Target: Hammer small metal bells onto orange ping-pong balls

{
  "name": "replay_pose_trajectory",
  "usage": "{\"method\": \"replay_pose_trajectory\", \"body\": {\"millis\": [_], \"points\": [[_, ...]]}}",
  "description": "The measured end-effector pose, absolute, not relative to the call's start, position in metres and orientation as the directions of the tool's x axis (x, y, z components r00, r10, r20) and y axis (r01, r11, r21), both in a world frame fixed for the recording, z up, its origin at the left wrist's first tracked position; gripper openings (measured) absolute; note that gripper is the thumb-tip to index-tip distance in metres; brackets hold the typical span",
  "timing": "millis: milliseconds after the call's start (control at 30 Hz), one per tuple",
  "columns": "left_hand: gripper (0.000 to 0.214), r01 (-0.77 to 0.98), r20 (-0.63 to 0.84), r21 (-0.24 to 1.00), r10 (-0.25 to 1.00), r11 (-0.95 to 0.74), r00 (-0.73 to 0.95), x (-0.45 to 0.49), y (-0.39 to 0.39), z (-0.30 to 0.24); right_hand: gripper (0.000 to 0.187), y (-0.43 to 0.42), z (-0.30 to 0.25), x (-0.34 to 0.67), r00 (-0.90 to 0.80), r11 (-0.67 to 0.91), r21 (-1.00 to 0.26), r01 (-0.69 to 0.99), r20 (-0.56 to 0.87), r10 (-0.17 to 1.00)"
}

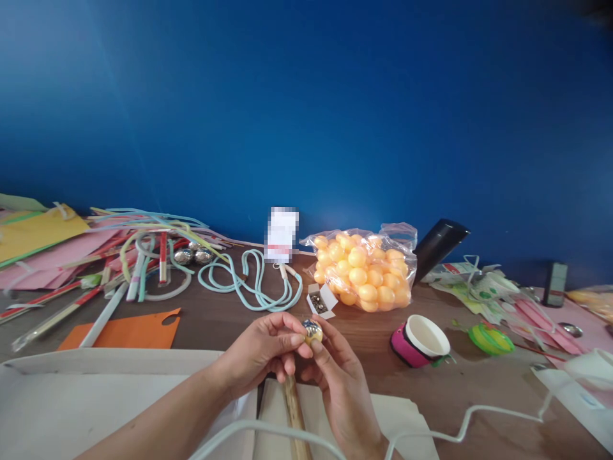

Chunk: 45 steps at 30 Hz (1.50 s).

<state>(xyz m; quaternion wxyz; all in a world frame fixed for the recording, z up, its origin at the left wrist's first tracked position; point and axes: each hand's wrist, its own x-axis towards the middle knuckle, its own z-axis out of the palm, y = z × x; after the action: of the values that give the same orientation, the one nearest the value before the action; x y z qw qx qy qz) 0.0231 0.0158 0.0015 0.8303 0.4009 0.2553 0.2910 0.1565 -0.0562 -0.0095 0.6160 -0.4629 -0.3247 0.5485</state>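
Observation:
My left hand (265, 348) and my right hand (342, 377) meet at the middle of the table. Between their fingertips is a small shiny ball (313, 330), silver on top and yellowish below. Both hands pinch it from opposite sides, thumbs towards me. Under the hands runs a brownish stick (295, 415), lying over pale card (271, 415); its upper end is hidden by my fingers. Just beyond the ball stands a small open white box (327, 299) with tiny metal pieces in it.
Behind the box sits a clear bag of orange balls (359, 271). To the right is a pink-banded cup (421, 340). A badge (281, 235) with a blue cord (258, 287) lies left of the bag. Silver balls (194, 255) and coloured strips clutter the left. A white cable (474, 409) crosses in front.

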Motion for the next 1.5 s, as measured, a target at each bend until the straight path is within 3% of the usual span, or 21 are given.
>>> {"method": "replay_pose_trajectory", "body": {"millis": [1500], "points": [[0.015,-0.318,-0.162,0.786,0.674,0.529,0.721,0.0216,0.0153,-0.0006,0.039,-0.0593,-0.0080,0.1546,0.203,-0.014,-0.915,-0.404,-0.105,0.974]]}}
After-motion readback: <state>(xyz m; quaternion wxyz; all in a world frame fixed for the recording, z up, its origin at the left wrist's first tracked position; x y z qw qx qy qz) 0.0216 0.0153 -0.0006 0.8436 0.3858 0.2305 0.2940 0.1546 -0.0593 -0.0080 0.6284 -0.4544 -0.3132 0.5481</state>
